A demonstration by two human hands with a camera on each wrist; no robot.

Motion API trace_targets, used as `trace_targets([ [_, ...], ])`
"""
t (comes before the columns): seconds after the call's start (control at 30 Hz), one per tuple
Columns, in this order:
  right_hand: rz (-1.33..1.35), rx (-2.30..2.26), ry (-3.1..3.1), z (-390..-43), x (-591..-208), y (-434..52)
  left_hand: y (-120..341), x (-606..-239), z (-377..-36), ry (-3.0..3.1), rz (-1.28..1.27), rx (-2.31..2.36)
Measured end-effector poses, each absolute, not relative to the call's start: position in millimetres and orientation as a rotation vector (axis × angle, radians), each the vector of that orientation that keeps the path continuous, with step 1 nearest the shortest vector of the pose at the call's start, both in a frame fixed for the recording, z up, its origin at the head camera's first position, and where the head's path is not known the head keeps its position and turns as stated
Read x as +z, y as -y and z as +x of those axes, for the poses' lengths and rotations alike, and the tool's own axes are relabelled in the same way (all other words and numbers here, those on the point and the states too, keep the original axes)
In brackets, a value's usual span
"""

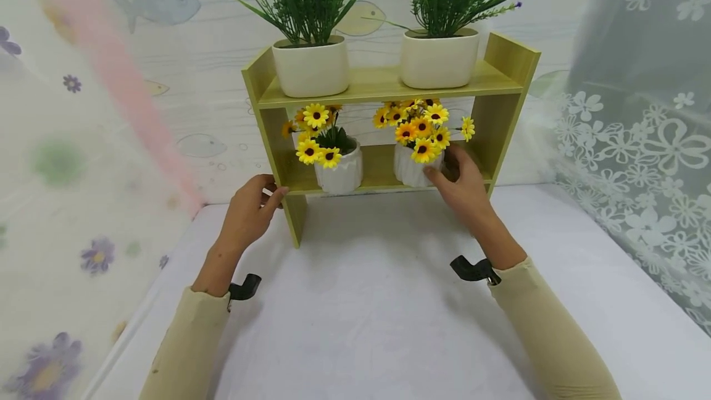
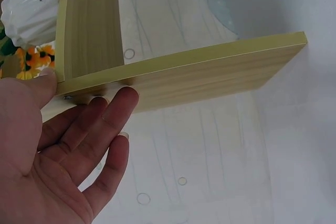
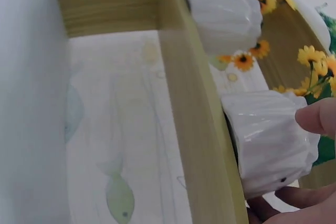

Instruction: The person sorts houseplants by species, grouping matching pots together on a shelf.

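We see the right hand (image 1: 463, 187) with its fingers (image 3: 316, 116) curled round the white ribbed pot (image 1: 413, 168) of yellow daisies, thumb on the near face and the rest round the far side. That pot stands on the lower board of the small wooden shelf (image 1: 383, 82), toward its right end, close to the right upright.

The left hand (image 1: 250, 212) is at the shelf's left upright: its fingers (image 2: 107, 116) lie straight and close together along the outer face of the board, with the thumb at the front edge (a flat touch, not a clasp).

On the same lower board, left of the held pot and apart from it, stands a second ribbed pot (image 1: 339, 175) with yellow daisies. On the shelf's top board sit two larger cream planters of purple-flowered greenery, the left planter (image 1: 311, 70) and the right planter (image 1: 440, 59), well apart.

The shelf stands on a white tabletop (image 1: 378, 301), its back near a wall (image 1: 189, 79) printed with fish. A flowered lace curtain (image 1: 644, 141) hangs to the shelf's right.
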State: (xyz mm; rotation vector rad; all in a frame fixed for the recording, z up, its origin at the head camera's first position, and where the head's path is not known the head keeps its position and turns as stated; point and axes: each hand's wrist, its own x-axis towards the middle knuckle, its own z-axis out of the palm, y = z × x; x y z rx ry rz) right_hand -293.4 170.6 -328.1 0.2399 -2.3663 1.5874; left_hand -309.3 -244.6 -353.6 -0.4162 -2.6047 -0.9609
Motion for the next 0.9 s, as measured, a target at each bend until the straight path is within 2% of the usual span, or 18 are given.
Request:
trace_targets([
  [0.37,0.407,1.324,2.355,-268.5,-345.2,-197.4,240.4,-354.7,-304.4,2.618,-0.389,-0.9],
  [0.9,0.273,0.958,2.202,-248.7,-375.3,-249.1,257.5,-366.1,-293.1,2.601,-0.39,-0.804],
])
